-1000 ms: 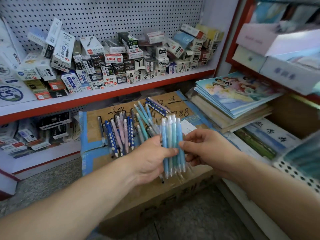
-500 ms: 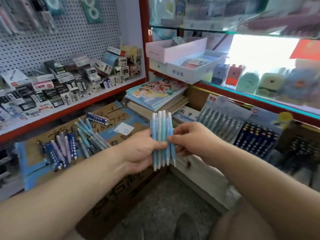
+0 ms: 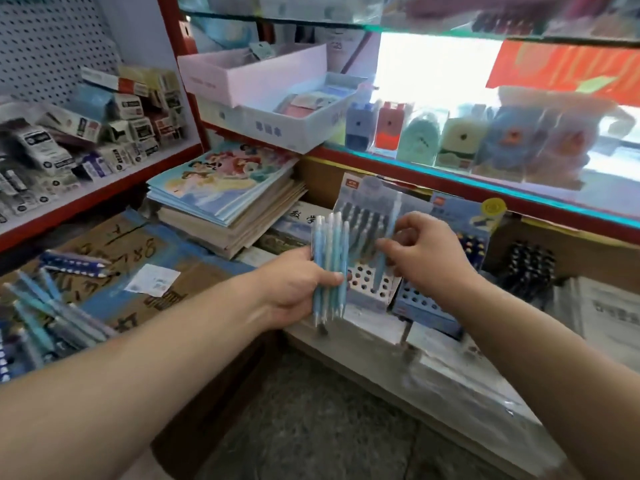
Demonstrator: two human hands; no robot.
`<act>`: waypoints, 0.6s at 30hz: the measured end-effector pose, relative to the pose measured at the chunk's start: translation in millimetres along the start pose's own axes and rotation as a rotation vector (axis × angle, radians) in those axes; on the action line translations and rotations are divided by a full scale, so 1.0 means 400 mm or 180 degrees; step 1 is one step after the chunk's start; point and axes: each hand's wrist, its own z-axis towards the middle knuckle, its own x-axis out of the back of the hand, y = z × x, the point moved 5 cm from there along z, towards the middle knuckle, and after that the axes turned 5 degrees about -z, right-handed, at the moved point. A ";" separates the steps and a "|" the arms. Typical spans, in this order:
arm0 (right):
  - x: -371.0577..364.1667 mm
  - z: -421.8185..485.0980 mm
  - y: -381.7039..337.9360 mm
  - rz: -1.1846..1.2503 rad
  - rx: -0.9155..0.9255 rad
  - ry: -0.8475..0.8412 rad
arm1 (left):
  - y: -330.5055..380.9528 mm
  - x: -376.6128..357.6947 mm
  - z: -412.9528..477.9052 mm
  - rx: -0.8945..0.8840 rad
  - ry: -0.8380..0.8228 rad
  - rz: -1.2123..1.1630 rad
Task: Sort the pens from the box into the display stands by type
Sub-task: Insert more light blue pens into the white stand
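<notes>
In left hand (image 3: 294, 289), upright pale-blue pens (image 3: 329, 268)

Loose pens (image 3: 41, 320) at nine o'clock run off the frame; the pen bundle (image 3: 329, 258) hides part of the display stand (image 3: 369, 284).

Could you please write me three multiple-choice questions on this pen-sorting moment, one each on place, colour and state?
1. Where is the single pen in the right hand relative to the display stand?
A) over its holed top
B) beneath its base
C) behind its backing card

2. What colour is the pen bundle?
A) red
B) light blue
C) black

3. What is the left hand doing?
A) hanging open
B) gripping the bundle
C) pressing flat on the stand

Answers: 1A, its tip points at the holes; 2B, every barrel looks pale blue; 3B, its fingers curl round the pens.
</notes>
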 end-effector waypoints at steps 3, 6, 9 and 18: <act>-0.002 0.051 0.057 -0.0029 0.0034 0.0150 | -0.004 0.034 0.047 0.0133 0.0119 0.0087; -0.026 0.092 0.088 -0.0138 0.0112 0.0210 | -0.018 0.067 0.085 0.0280 0.0210 0.0046; -0.055 0.126 0.103 -0.0405 0.0196 0.0350 | -0.030 0.092 0.109 0.0372 0.0232 0.0079; -0.090 0.158 0.118 -0.0819 0.0361 0.0575 | -0.061 0.110 0.135 0.0592 0.0120 0.0112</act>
